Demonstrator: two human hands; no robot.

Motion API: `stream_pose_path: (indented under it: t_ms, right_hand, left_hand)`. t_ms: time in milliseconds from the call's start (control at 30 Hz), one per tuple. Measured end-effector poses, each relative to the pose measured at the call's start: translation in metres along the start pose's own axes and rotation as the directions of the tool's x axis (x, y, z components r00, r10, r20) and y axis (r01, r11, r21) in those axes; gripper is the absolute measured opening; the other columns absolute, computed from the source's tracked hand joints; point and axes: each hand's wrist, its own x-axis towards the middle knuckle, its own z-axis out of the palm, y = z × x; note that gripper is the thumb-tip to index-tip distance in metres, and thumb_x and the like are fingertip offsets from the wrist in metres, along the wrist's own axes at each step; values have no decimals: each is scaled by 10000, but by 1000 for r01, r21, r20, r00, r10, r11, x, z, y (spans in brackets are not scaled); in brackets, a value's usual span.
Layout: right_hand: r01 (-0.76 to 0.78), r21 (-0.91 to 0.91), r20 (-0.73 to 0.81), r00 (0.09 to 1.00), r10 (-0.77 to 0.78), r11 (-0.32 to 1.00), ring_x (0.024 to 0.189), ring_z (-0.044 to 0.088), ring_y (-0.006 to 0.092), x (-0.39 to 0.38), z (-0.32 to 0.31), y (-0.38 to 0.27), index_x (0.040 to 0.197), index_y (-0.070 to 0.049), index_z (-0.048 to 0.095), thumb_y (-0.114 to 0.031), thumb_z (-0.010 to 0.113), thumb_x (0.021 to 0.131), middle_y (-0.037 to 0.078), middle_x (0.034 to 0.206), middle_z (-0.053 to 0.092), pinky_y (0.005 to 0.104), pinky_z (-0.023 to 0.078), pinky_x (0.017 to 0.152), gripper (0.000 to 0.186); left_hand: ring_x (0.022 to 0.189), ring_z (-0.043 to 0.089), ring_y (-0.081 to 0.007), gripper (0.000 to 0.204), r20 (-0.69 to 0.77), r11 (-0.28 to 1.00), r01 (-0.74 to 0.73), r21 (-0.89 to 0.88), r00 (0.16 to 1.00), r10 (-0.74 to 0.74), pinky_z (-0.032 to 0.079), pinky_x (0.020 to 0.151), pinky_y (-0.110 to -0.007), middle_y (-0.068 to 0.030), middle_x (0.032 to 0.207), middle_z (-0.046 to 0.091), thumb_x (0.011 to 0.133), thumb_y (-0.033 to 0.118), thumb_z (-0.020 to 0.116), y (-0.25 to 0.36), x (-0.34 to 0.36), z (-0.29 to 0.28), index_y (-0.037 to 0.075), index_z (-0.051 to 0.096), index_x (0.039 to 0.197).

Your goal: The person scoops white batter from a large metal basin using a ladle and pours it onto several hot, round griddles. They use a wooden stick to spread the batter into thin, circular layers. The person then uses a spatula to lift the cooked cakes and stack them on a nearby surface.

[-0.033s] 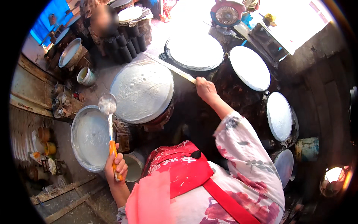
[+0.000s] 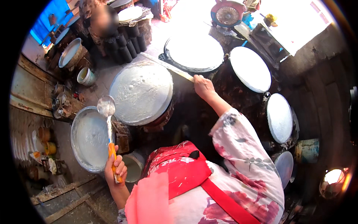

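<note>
Left hand (image 2: 116,168) is clamped on the ladle (image 2: 110,128), its bowl between basin (image 2: 73,140) far edge and pan (image 2: 171,101) left edge, right hand (image 2: 204,88) clamped on stick (image 2: 167,67) along pan's far-right edge; tilting could drip, dipping the stick could gouge the white surface.

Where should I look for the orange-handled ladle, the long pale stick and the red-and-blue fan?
Orange-handled ladle (image 2: 110,130): head view, on its metal shaft.
Long pale stick (image 2: 168,67): head view, mid-length.
Red-and-blue fan (image 2: 227,15): head view, on its round grille.
</note>
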Motion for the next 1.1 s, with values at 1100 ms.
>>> stream_pose_path:
  t_ms: [1100]
  right_hand:
    - [-77,858,-317,697,643,507,552,429,1,24,-235,134,883,-20,580,-147,593,896,-66,653,501,176,370,497,129]
  left_hand:
    - [388,381,-73,386,43,932,226,283,968,-247,362,352,-202,-14,656,404,959,156,370,-39,154,127,26,355,1322]
